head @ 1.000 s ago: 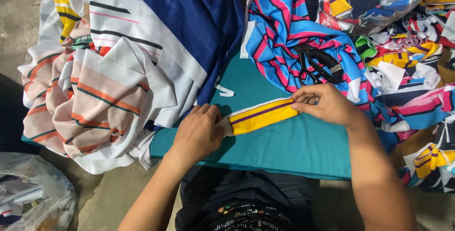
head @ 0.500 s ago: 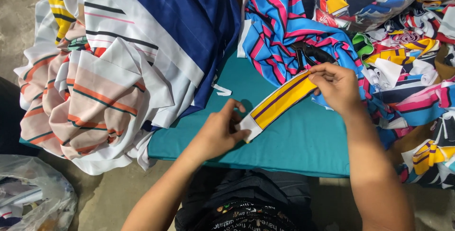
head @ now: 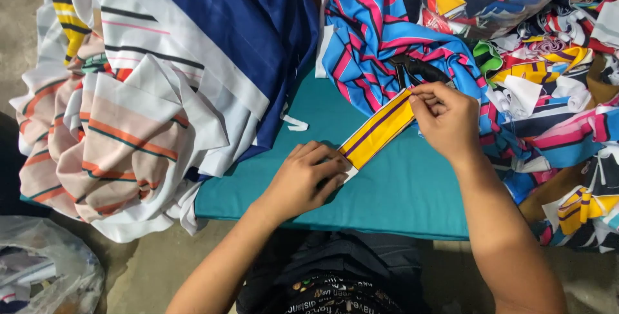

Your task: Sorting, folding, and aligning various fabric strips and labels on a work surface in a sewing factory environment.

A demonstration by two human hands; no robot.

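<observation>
At the centre of the frame the yellow striped fabric strip (head: 377, 130) runs taut between the left hand (head: 303, 178), fingers pinched on its lower end, and the right hand (head: 445, 120), pinching its upper end, so uneven tension could slip it crooked onto the teal table (head: 400, 191).

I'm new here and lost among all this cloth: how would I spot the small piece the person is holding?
Find the teal table cover in the middle. Above it, the left hand and right hand stretch a narrow yellow strip slantwise between them. Unlike the big heaps around it, it is small, flat, and yellow with a dark stripe down its length.
</observation>
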